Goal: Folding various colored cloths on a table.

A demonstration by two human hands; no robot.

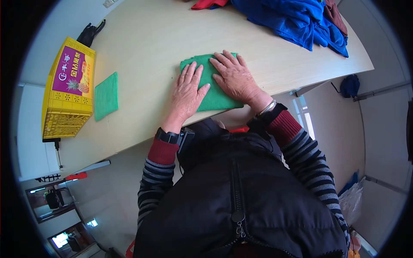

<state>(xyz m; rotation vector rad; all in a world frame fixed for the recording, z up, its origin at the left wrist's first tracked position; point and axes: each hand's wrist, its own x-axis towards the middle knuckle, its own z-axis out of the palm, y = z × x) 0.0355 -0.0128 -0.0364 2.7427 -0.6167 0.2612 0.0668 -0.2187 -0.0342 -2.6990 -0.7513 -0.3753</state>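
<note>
The green cloth (216, 96) lies at the near edge of the worktop (142, 47); the left hand (187, 89) and right hand (235, 79) rest open and flat on it, presumably to smooth it. Blue cloth (288, 21) sits toward the worktop's far right, likely out of the way.

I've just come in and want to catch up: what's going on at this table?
A person is handling a square green cloth near the front edge of the table. The left hand and the right hand both rest on it, palms down, fingers extended. A second green cloth lies off to the left, by a yellow crate. A rumpled blue cloth heap lies toward the far right.
</note>
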